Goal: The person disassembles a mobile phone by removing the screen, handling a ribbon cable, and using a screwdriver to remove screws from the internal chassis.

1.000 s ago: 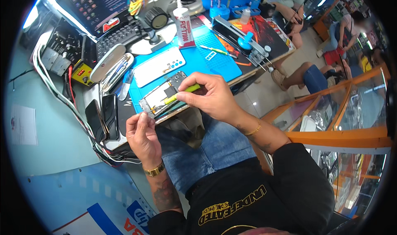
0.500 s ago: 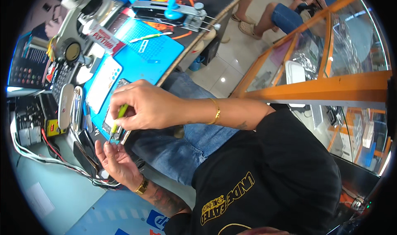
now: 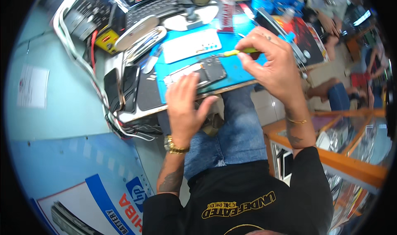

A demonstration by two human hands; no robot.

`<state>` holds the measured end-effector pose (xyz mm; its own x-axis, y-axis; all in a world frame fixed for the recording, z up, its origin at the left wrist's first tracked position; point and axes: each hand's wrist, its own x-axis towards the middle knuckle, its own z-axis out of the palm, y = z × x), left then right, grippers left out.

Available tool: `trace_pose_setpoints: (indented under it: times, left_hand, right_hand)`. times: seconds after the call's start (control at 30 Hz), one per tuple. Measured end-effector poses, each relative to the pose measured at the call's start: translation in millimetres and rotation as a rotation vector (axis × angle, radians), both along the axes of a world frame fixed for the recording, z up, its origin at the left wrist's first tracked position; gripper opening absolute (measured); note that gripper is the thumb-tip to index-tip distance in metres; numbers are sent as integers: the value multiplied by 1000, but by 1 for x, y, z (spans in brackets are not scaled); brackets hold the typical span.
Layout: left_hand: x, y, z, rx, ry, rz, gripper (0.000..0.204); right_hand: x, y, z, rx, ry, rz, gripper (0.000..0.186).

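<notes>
On the blue work mat [image 3: 237, 73] lies an opened phone [image 3: 214, 70], its dark inner parts showing at the right end and a pale section at the left. My left hand [image 3: 184, 102] has its fingers stretched out, the fingertips resting on the phone's left end and the thumb apart. A slim tool with a yellow-green handle [image 3: 233, 52] is pinched in my right hand [image 3: 271, 61]. Its thin tip is near the phone's upper right corner; whether it touches cannot be made out. Just beyond the phone sits a white flat tray [image 3: 192, 46] with small dark bits at its right end.
A red-and-white tube [image 3: 226, 13] stands behind the mat. To the left are a pale oblong case [image 3: 136, 33], dark phones [image 3: 131, 88] and bundled cables [image 3: 103, 96]. A keyboard [image 3: 153, 8] is at the back, a metal clamp fixture [image 3: 289, 38] at the right, a glass showcase [image 3: 347, 152] lower right.
My view has turned, bringing the bench upright. My left hand has gone from palm-up by the tool's tip to lying on the phone. The right hand still grips the tool, now nearer the phone's right end.
</notes>
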<state>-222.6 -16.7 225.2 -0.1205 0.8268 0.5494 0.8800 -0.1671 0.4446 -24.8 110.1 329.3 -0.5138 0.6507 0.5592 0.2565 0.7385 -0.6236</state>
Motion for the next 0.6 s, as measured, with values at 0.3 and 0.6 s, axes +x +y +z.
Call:
trace_pose_setpoints:
  times: [0.3,0.6]
  left_hand:
    - [15,4,-35,-7,207,115,68]
    - [14,4,-38,-3,191,123,66]
  right_hand:
    - [-37,21,8,151,-415,172,11]
    - [-46,19,3,122,-470,167,13]
